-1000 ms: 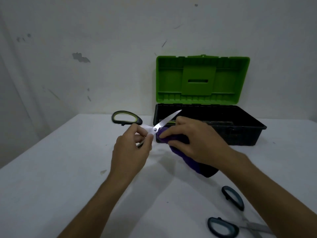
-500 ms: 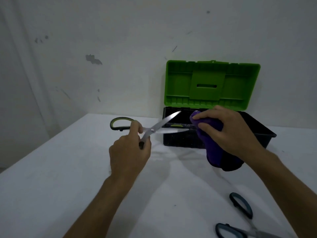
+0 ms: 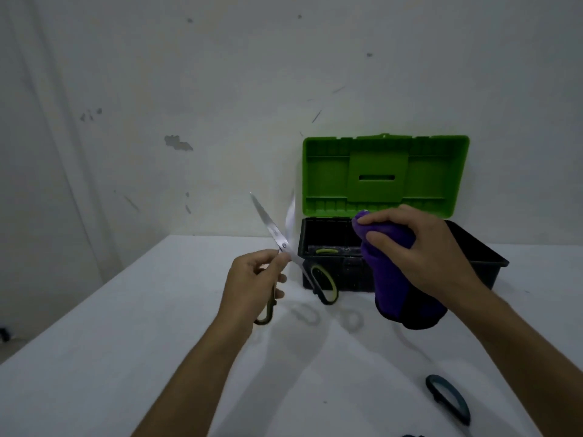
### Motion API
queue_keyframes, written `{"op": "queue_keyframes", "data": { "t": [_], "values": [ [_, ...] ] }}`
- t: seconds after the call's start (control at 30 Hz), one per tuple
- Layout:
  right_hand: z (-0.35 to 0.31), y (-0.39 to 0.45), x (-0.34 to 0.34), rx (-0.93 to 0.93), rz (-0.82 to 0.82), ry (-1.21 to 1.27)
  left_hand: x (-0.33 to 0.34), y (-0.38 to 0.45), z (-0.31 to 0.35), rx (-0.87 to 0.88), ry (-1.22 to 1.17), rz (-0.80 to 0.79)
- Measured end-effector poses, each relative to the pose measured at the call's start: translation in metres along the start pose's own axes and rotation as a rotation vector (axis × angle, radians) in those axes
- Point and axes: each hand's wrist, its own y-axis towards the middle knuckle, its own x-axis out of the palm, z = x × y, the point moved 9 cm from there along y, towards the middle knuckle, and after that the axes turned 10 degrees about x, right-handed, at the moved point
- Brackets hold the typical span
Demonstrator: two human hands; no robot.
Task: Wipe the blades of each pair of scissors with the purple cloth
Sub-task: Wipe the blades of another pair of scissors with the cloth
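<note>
pinching the scissors (image 3: 285, 247) at the pivot, left hand (image 3: 252, 283) fingers; right hand (image 3: 419, 250) grips purple cloth (image 3: 391, 279).

A single head-worn view looks forward and down over a white table (image 3: 132, 326) toward a wall (image 3: 220, 74). It sits close, with both forearms entering from the bottom edge. The table's far edge meets the wall about mid-frame, beside an open toolbox (image 3: 388, 184).

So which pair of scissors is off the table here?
The green-handled scissors, gripped by the left hand, blades up. The dark teal-handled pair lies on the table.
</note>
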Motion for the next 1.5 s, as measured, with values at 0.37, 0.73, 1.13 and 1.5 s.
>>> {"op": "queue_keyframes", "data": {
  "t": [0.37, 0.73, 1.13, 1.5],
  "values": [
    [0.002, -0.003, 0.012, 0.019, -0.056, 0.047, 0.073, -0.012, 0.005, -0.340, -0.820, -0.096],
    [0.047, 0.021, -0.025, 0.150, 0.086, 0.055, 0.113, 0.034, 0.008, -0.170, -0.128, -0.423],
    [0.122, 0.069, -0.069, 0.386, 0.011, -0.089, 0.244, 0.147, -0.007, 0.319, 0.988, -1.119],
    [0.164, 0.050, -0.066, 0.478, -0.058, -0.127, 0.289, 0.143, -0.066, 0.385, 1.093, -1.181]
  ]
}}
